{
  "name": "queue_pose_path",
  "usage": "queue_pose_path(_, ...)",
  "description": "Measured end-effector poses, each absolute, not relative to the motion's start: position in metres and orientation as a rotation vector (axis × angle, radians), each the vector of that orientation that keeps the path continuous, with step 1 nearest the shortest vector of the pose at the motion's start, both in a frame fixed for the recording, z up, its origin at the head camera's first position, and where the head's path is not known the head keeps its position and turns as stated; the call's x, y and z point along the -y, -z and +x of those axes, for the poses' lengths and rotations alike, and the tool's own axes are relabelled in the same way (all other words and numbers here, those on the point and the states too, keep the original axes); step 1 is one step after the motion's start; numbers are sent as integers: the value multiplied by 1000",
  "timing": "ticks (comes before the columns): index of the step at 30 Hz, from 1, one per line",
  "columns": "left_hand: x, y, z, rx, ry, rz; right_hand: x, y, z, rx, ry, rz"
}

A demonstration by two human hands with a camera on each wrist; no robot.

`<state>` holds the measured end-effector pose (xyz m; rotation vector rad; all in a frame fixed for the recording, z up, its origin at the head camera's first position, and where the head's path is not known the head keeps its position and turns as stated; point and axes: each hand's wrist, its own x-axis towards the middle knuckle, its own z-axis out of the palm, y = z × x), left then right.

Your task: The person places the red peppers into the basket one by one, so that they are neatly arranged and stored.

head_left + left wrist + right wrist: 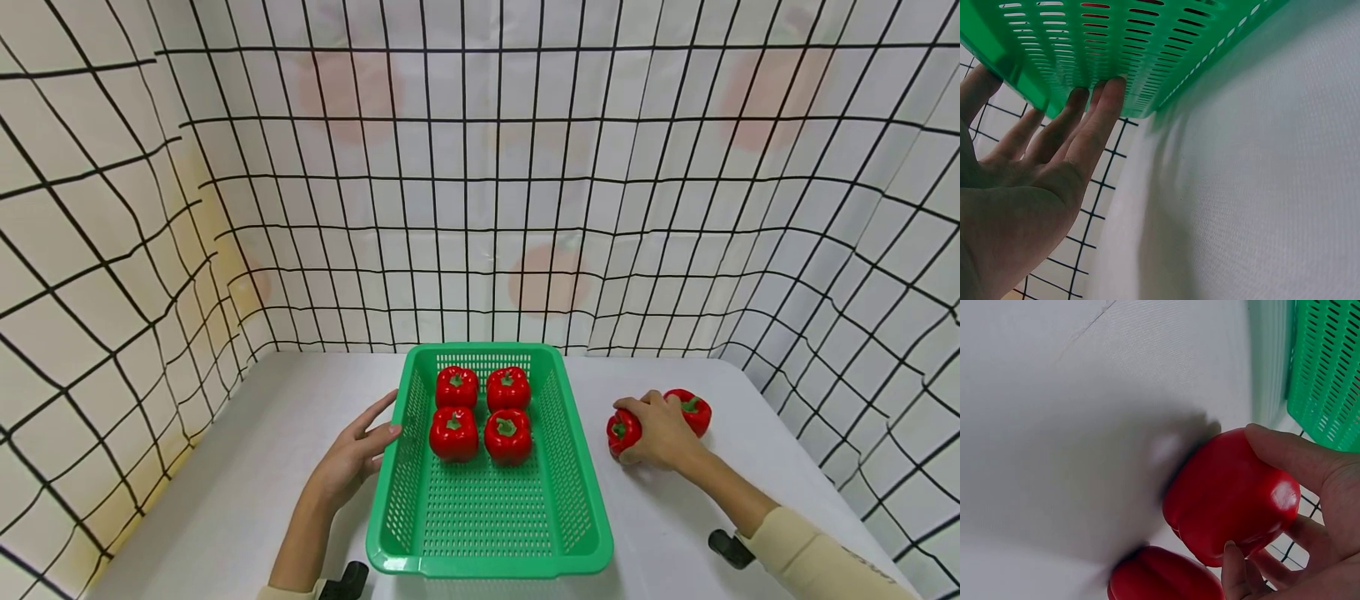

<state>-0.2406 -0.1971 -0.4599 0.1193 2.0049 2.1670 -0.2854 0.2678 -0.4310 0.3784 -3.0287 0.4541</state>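
Several red bell peppers (454, 434) stand stem up in the far half of a green perforated basket (487, 521). My left hand (352, 458) rests against the basket's left side; in the left wrist view its straight fingertips touch the slotted wall (1104, 47). Right of the basket, my right hand (663, 432) grips one red bell pepper (1229, 497) between thumb and fingers, at the white tabletop. Beside that hand lies another red bell pepper (696, 414), tipped on its side and partly hidden behind the fingers.
A black wire grid (465, 200) stands behind the table and along both sides, with white sheeting behind it. The white tabletop (247, 467) extends left and right of the basket. A dark strap-on camera (731, 548) sits at the right wrist.
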Motion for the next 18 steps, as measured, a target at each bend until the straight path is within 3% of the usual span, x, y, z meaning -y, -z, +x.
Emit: queue_pose_path(18, 197, 461, -241, -2010, -2167, 122, -273, 423, -285, 3035, -534, 407)
